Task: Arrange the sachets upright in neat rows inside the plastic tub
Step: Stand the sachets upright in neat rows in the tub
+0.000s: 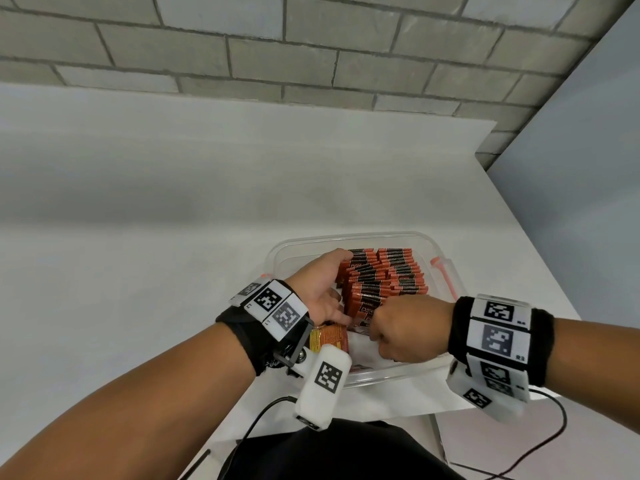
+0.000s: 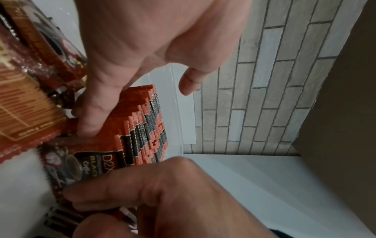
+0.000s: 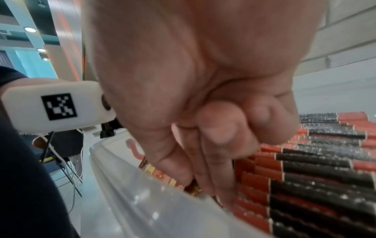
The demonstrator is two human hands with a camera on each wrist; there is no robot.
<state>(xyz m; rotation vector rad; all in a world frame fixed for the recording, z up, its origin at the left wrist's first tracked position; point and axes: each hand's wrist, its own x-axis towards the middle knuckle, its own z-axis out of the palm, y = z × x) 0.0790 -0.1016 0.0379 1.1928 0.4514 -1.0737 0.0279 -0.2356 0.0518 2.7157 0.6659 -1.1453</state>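
Across the white tabletop (image 1: 138,237), set against a grey brick wall (image 1: 242,36), sits the clear plastic tub (image 1: 353,239) near the front right edge, with an orange clip on its side. Inside the tub stand the sachets (image 1: 388,271), red and black, packed upright in close rows that fill its far and right part; the front one shows a coffee cup print and lettering. Flat sachets (image 1: 329,336) lie loose on the tub floor at the near left. Both forearms reach in, each wearing a black wristband with white marker blocks. The left hand (image 1: 320,289) rests against the left side of the upright rows, its fingers (image 2: 95,112) straight and spread, pressing on the edges of the packets, the thumb held apart. The right hand (image 1: 405,329) is at the near end of the rows, fingers (image 3: 215,161) curled tight together and pinching a sachet between thumb and fingertips just inside the near wall of the tub.
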